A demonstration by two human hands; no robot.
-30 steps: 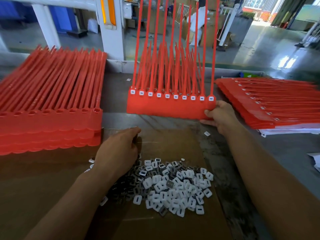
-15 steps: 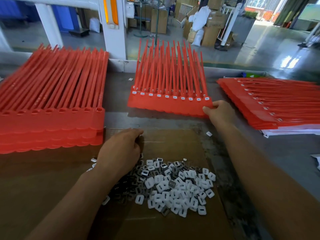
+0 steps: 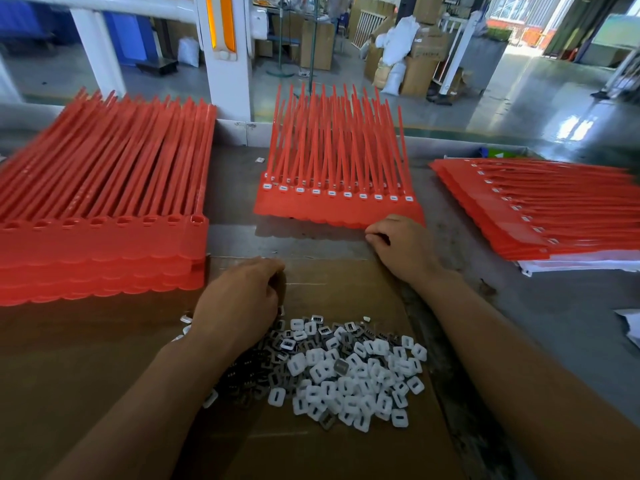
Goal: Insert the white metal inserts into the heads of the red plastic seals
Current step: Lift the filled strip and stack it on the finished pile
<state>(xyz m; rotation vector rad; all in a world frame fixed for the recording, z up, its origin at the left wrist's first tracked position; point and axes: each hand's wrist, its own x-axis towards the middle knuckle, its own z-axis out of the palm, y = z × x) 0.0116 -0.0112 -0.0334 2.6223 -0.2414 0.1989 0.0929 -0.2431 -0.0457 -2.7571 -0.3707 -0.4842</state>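
The right hand (image 3: 398, 245) curls round the scalloped near corner of the glossy red seals (image 3: 329, 211). The left hand (image 3: 239, 299) hunches over small squarish white inserts (image 3: 349, 375); I cannot tell its grip.

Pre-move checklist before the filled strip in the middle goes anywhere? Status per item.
1. Middle strip: all ten heads in view show a white insert, ok.
2. Right hand grip: fingers curled at the strip's near right corner, actual hold cannot tell.
3. Left hand: curled over the insert pile, contents cannot tell.
4. Insert pile on the cardboard: plenty there, ok.
5. Left stack: top heads empty, ready for filling, ok.
6. Right stack: filled strips, top free, ok.
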